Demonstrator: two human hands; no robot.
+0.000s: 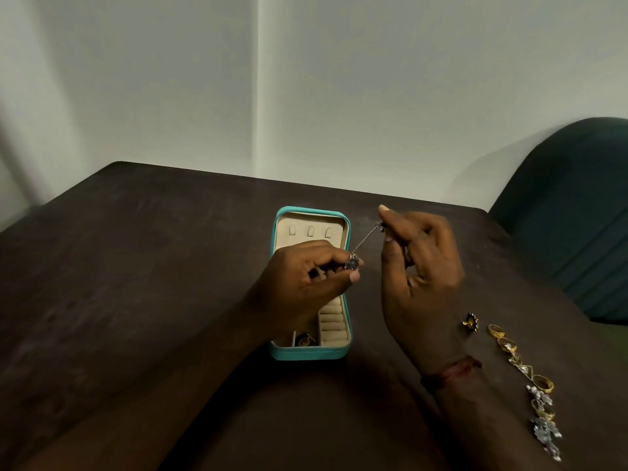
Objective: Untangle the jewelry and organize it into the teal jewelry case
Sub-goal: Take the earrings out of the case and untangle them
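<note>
The teal jewelry case [282, 352] lies open on the dark table, its cream lining showing three hooks in the lid and ring rolls at the near right. A dark piece sits in its near compartment [305, 340]. My left hand [306, 283] hovers over the case and pinches a silver pendant with a dark stone [352, 262]. A thin silver chain [367, 236] runs taut from the pendant up to my right hand [419, 266], which pinches the chain's far end between thumb and forefinger.
A row of loose jewelry lies at the right: a black-and-gold ring [470, 322], gold rings [496, 331], and silver pieces [545, 433] nearer me. A dark teal chair [577, 205] stands beyond the table's right corner. A white wall is behind.
</note>
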